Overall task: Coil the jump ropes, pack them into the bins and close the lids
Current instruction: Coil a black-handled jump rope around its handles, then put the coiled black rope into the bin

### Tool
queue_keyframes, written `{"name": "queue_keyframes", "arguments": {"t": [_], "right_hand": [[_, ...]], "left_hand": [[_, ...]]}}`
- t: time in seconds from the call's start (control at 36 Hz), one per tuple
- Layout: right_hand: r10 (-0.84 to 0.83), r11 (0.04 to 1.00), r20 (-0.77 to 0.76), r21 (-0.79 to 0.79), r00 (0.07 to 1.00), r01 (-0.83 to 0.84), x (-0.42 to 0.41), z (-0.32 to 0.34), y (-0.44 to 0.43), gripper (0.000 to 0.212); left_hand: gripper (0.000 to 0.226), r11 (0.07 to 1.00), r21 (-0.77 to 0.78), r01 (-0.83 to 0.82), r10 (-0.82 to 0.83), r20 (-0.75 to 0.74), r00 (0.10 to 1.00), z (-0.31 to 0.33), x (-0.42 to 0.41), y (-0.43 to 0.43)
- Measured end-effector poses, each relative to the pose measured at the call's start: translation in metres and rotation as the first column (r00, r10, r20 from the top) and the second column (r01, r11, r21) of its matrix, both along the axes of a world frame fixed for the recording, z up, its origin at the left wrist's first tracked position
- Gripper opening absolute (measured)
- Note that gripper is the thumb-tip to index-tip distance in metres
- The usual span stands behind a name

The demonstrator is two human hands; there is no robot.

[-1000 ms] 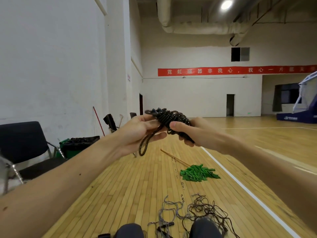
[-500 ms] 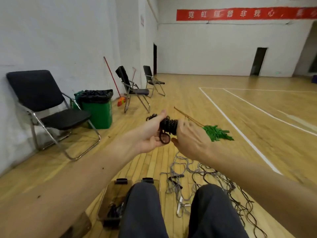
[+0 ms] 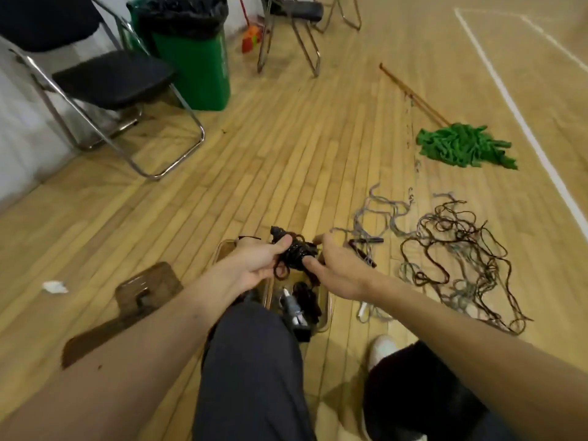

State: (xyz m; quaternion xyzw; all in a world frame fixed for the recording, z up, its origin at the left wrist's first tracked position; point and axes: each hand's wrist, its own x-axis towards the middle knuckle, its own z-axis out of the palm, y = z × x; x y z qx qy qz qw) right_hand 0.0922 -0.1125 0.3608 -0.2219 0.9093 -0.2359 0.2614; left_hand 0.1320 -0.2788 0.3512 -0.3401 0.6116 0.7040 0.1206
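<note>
My left hand [image 3: 254,265] and right hand [image 3: 337,268] both clamp one coiled black jump rope [image 3: 296,254] at frame centre, above one open clear bin [image 3: 323,313] holding rope handles.

Even, moderate indoor light falls on the wooden floor [image 3: 286,160], with soft shadows under the folding chair [image 3: 105,81]. Wide-angle bending and slight blur grow toward the frame's edges.

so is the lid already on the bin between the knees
No, the bin is open with ropes showing inside, the brown lid lies on the floor beside it, and both hands hold a coiled rope above it.
</note>
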Motion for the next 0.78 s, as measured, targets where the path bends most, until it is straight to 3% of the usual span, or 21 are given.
{"name": "queue_keyframes", "arguments": {"t": [0.17,0.28,0.47,0.64,0.78], "right_hand": [[-0.096,0.995,0.299,-0.003,0.949,0.102,-0.039,-0.112,-0.014,0.046],[-0.202,0.979,0.391,0.056,0.898,0.196,-0.063,-0.186,-0.017,0.05],[-0.275,0.955,0.6,0.078,0.751,0.287,-0.088,-0.292,-0.024,0.062],[-0.307,0.944,0.675,0.124,0.671,0.307,-0.098,-0.353,-0.038,0.072],[-0.291,0.95,0.682,0.122,0.671,0.288,-0.101,-0.37,-0.047,0.076]], "left_hand": [[0.03,0.988,-0.09,0.125,-0.104,0.211,0.972,-0.117,-0.048,-0.016],[0.059,0.922,-0.174,0.345,-0.275,0.332,0.902,-0.197,-0.084,-0.018],[0.056,0.83,-0.188,0.526,-0.401,0.455,0.795,-0.299,-0.123,-0.009],[0.045,0.834,-0.184,0.521,-0.373,0.508,0.776,-0.363,-0.13,-0.002],[0.038,0.832,-0.316,0.456,-0.269,0.489,0.83,-0.379,-0.126,0.008]]}}
